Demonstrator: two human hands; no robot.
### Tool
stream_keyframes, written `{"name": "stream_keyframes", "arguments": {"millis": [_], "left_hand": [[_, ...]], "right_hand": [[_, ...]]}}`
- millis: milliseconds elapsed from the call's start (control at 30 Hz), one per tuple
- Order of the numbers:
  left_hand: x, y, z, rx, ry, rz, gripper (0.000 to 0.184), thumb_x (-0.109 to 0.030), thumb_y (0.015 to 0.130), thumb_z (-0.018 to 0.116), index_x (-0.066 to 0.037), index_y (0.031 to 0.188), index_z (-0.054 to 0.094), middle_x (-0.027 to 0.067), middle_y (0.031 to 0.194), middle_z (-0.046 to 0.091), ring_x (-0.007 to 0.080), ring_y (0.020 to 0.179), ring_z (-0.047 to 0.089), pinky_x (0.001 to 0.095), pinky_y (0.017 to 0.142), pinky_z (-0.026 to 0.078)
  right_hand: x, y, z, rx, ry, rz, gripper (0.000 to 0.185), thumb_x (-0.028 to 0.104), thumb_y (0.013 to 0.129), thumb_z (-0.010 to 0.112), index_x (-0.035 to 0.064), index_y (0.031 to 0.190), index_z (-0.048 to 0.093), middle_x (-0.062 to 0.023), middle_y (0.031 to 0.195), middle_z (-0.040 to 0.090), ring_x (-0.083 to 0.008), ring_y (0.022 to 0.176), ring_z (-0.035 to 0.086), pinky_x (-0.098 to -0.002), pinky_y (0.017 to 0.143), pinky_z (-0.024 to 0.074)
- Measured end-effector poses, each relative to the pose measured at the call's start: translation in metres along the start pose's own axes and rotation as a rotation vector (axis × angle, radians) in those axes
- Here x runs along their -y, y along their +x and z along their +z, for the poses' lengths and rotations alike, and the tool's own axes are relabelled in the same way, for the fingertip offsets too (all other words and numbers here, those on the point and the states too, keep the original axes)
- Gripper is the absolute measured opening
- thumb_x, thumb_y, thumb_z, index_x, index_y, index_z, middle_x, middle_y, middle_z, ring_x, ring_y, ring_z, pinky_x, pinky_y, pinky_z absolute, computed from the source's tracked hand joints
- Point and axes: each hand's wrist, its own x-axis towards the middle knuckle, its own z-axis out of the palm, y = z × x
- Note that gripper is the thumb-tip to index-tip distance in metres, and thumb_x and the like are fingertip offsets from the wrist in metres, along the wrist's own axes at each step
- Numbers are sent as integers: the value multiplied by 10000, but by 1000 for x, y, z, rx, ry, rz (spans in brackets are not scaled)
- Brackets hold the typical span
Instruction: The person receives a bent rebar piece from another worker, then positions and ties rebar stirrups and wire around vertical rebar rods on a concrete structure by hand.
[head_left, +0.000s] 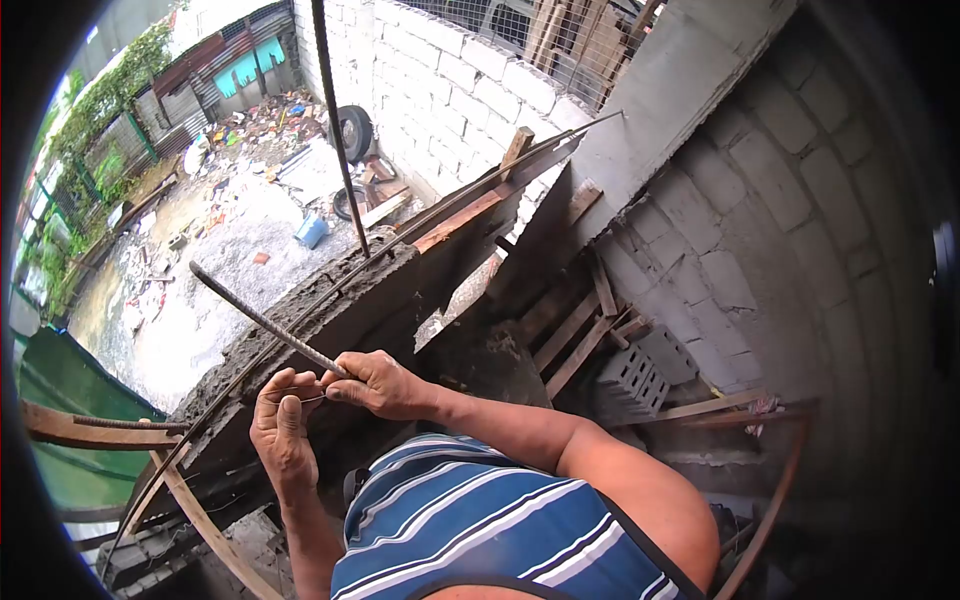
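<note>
Two thin strands of wire (313,391) stretch between my hands. My left hand (284,430) pinches one side of the wire between thumb and curled fingers, palm facing me. My right hand (382,387) is closed with its thumb and forefinger on the other side of it. A ribbed steel bar (262,320) slants down from the upper left to the fingers of my right hand. Those fingers hide its near end, so I cannot tell whether they also grip it. Beneath the bar runs the rough top of a concrete beam (290,300).
An upright steel bar (340,140) rises from the beam, and a long thin bar (450,195) lies along it. Wooden boards (215,530) stand at lower left. Hollow blocks (635,378) sit at right. Beyond the beam lie gravel (235,290), a blue container (311,231) and a tyre (354,134).
</note>
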Motion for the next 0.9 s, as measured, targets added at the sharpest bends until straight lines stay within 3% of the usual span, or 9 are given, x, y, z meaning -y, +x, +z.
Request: {"name": "stream_keyframes", "arguments": {"millis": [167,300,500,600,733,800,900], "left_hand": [[3,-1,-5,2,61,-14,305,-192,1014,654,23,1227,623,151,1084,730,204,965,713,337,884,574],[8,-2,-9,-6,101,-3,258,-166,1021,638,29,1189,640,154,1041,738,201,904,723,329,841,590],[-7,-3,0,64,143,65,226,-143,1007,652,40,1139,650,163,993,742,208,846,730,334,817,603],[-4,-1,-4,138,139,95,244,-196,1019,643,22,1128,644,144,963,740,188,807,726,327,753,608],[-2,0,-3,126,143,110,240,-171,1001,668,38,1120,654,137,919,739,188,806,721,318,764,605],[-6,-1,2,85,324,120,216,-162,1016,645,31,1111,661,116,879,733,163,771,706,302,742,596],[-5,2,10,23,340,116,221,-163,1036,611,23,1148,652,108,887,731,147,757,695,288,728,586]], "right_hand": [[-12,-7,3,-89,-115,-143,182,171,978,678,0,942,625,-128,718,644,-186,642,611,-346,604,480],[-14,-13,8,-88,-160,-113,201,179,973,688,2,919,610,-146,710,627,-217,625,603,-359,593,471],[-8,-19,-1,-20,-104,-48,209,194,1000,646,8,917,601,-82,673,573,-134,632,526,-331,587,444],[-1,-22,-5,68,65,125,233,232,1017,627,32,903,593,34,708,515,-60,679,463,-267,593,404],[5,-26,-3,83,132,207,244,255,1031,618,39,917,613,30,764,545,-49,731,475,-251,641,416],[4,-27,1,35,106,197,235,243,1026,631,43,906,611,43,731,525,-43,694,458,-246,618,407],[7,-29,2,-57,84,219,224,229,1016,652,45,894,612,54,690,508,-45,651,451,-244,600,408]]}}
